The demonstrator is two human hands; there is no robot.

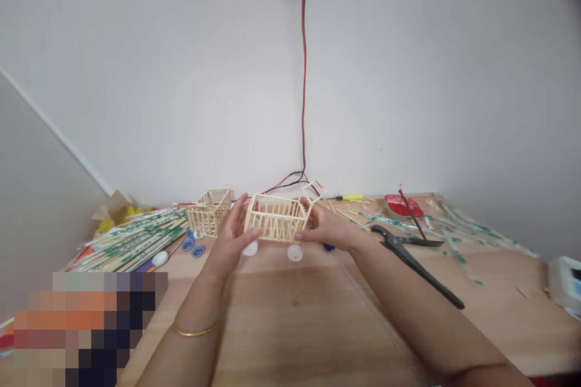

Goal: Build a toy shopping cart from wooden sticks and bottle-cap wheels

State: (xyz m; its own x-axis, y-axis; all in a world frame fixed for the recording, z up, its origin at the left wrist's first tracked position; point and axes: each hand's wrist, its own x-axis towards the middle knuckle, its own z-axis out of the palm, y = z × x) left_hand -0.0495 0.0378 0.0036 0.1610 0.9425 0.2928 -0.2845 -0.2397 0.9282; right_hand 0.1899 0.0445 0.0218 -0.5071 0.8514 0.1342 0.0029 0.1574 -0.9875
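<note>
Between my two hands is a small cart model (276, 217) built from thin wooden sticks, with a slatted box body and a small open stick frame sticking up at its right end. Two white round wheels (295, 253) show along its lower near side. My left hand (233, 233) grips the left end, thumb on the near side. At the right end my right hand (324, 227) closes round the body, its thumb near the lower corner. Some of the fingers are hidden behind the slats. Left of my left hand stands a second slatted stick box (209, 213).
Wrapped stick bundles (140, 236) lie left, near blue wheels (198, 251) and a white disc (160, 259). To the right are large black-handled pliers (417, 266), a red container (403, 206), a yellow-handled tool (351, 198) and plastic wrappers (481, 230). A red-black cable (304, 72) hangs down the wall.
</note>
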